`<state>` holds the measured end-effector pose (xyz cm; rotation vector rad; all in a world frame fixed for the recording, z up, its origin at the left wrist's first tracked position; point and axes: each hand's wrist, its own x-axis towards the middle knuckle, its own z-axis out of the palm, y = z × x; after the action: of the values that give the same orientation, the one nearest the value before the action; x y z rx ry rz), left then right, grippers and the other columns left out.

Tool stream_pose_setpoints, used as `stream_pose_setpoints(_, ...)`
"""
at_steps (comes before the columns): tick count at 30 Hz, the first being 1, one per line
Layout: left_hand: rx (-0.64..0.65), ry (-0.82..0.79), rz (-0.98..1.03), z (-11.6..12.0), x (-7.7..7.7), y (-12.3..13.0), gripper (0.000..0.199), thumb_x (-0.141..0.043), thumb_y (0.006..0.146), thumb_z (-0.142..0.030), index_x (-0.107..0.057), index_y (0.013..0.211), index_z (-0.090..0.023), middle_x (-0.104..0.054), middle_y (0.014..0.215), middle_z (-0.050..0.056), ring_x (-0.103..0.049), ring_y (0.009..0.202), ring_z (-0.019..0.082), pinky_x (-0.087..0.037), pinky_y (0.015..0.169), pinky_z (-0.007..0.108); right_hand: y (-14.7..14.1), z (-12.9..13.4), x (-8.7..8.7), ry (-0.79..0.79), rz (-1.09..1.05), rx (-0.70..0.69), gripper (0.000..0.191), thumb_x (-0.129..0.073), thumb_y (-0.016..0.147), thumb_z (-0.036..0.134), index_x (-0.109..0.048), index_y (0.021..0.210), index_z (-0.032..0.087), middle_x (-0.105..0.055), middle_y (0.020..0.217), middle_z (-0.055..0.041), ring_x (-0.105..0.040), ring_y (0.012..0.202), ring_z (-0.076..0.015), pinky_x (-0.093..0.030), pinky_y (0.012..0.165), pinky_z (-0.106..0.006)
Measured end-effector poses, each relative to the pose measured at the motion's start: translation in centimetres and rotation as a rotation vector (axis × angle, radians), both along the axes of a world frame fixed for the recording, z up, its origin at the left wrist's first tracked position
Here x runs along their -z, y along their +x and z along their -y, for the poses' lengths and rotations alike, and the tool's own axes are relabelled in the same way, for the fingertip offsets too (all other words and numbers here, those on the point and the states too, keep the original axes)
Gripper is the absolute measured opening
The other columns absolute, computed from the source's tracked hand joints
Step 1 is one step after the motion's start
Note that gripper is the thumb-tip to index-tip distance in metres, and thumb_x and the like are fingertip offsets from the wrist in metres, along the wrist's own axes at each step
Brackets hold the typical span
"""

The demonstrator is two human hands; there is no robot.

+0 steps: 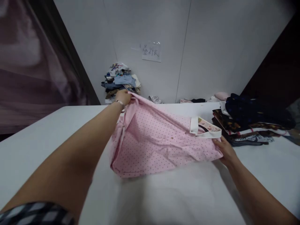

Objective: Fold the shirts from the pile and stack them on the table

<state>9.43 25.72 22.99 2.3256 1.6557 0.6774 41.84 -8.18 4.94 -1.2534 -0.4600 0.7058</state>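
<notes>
A pink shirt with small dark dots and a white collar stretches sideways between my two hands over the white table. My left hand, with a bracelet at the wrist, grips its far left edge and holds that part raised. At the collar end, my right hand is closed on the fabric just below the white band; most of its fingers are hidden behind the shirt. The shirt is partly doubled over, and its lower edge hangs close to the tabletop.
A pile of mixed clothes stands at the back left by the wall. Folded dark and patterned garments are stacked at the right. A handwritten paper sign hangs on the wall above the white table. Pinkish fabric hangs at far left.
</notes>
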Motion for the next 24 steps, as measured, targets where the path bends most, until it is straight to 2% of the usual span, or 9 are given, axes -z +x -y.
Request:
stream_pose_setpoints(3, 0.005, 0.121, 0.051, -0.7, 0.4, 3.7, 0.06, -0.042, 0.091, -0.027, -0.021, 0.143, -0.007, -0.044, 0.141, 0.019, -0.046, 0.125, 0.025, -0.039, 0.098, 0.035, 1.7, -0.2, 1.6, -0.066, 0.014, 0.114, 0.062, -0.077, 0.061, 0.028, -0.058, 0.12, 0.026, -0.07, 0.104, -0.0049, -0.068, 0.088, -0.0241, -0.056, 0.071, -0.036)
stream_pose_setpoints(6, 0.124, 0.152, -0.047, 1.1, 3.8, 4.7, 0.07, -0.056, 0.084, -0.035, -0.025, 0.145, -0.017, -0.036, 0.148, 0.015, -0.032, 0.136, 0.029, -0.026, 0.11, 0.043, 2.8, 0.4, 2.7, -0.14, 0.172, 0.257, 0.063, -0.077, 0.061, 0.026, -0.059, 0.121, 0.025, -0.069, 0.104, -0.0064, -0.065, 0.093, -0.0254, -0.055, 0.075, -0.04)
stream_pose_setpoints(8, 0.242, 0.06, -0.185, 3.4, 6.8, 3.5, 0.063, -0.054, 0.085, -0.039, -0.034, 0.142, -0.021, -0.049, 0.14, 0.013, -0.042, 0.13, 0.03, -0.029, 0.108, 0.047, 2.2, 0.6, 2.6, -0.16, 0.402, 0.275, 0.056, -0.076, 0.062, 0.027, -0.063, 0.116, 0.024, -0.064, 0.117, -0.0079, -0.06, 0.106, -0.0279, -0.051, 0.087, -0.044)
stream_pose_setpoints(9, 0.288, -0.003, -0.243, 4.7, 8.3, 2.6, 0.057, -0.051, 0.087, -0.042, -0.04, 0.139, -0.021, -0.057, 0.131, 0.012, -0.05, 0.122, 0.03, -0.035, 0.103, 0.046, 1.3, 0.5, 2.2, -0.165, 0.53, 0.234, 0.05, -0.075, 0.064, 0.028, -0.065, 0.113, 0.025, -0.061, 0.123, -0.0075, -0.056, 0.112, -0.0288, -0.048, 0.093, -0.045)
stream_pose_setpoints(11, 0.34, -0.105, -0.294, 7.4, 10.9, 0.4, 0.05, -0.047, 0.087, -0.049, -0.052, 0.129, -0.022, -0.066, 0.119, 0.009, -0.061, 0.108, 0.026, -0.046, 0.092, 0.04, -1.4, -0.4, 1.0, -0.181, 0.741, 0.023, 0.04, -0.069, 0.073, 0.033, -0.067, 0.112, 0.027, -0.06, 0.126, -0.0062, -0.052, 0.118, -0.0293, -0.041, 0.101, -0.047)
stream_pose_setpoints(15, 0.354, -0.2, -0.41, 11.9, 14.0, -3.6, 0.048, -0.062, 0.075, -0.049, -0.061, 0.118, -0.026, -0.063, 0.124, 0.007, -0.06, 0.108, 0.025, -0.05, 0.081, 0.033, -7.8, -3.5, -0.8, -0.169, 1.039, -0.528, 0.042, -0.064, 0.08, 0.036, -0.062, 0.121, 0.027, -0.062, 0.124, -0.0063, -0.054, 0.115, -0.0288, -0.041, 0.101, -0.046)
stream_pose_setpoints(18, 0.239, -0.235, -0.465, 12.8, 14.0, -6.2, 0.024, -0.058, 0.078, -0.036, -0.067, 0.094, -0.021, -0.07, 0.1, 0.01, -0.066, 0.085, 0.024, -0.049, 0.068, 0.032, -10.3, -5.1, -0.8, -0.134, 1.294, -0.704, 0.034, -0.059, 0.082, 0.029, -0.066, 0.114, 0.021, -0.066, 0.113, -0.0094, -0.059, 0.103, -0.0286, -0.046, 0.091, -0.043)
stream_pose_setpoints(20, 0.128, -0.223, -0.452, 12.5, 12.8, -8.4, 0.023, -0.048, 0.083, -0.033, -0.065, 0.086, -0.019, -0.07, 0.091, 0.012, -0.066, 0.078, 0.025, -0.048, 0.066, 0.034, -10.7, -5.1, -0.7, -0.133, 1.366, -0.695, 0.027, -0.05, 0.086, 0.024, -0.07, 0.102, 0.018, -0.068, 0.099, -0.0106, -0.06, 0.094, -0.0275, -0.047, 0.085, -0.042)
stream_pose_setpoints(24, -0.272, -0.141, -0.324, 11.7, 9.6, -14.8, 0.039, -0.036, 0.087, -0.041, -0.058, 0.106, -0.015, -0.068, 0.102, 0.018, -0.064, 0.092, 0.034, -0.048, 0.072, 0.041, -10.8, -2.0, -1.5, -0.077, 1.402, -0.683, 0.031, -0.039, 0.092, 0.024, -0.07, 0.097, 0.02, -0.067, 0.09, -0.0089, -0.059, 0.087, -0.0229, -0.048, 0.076, -0.037)
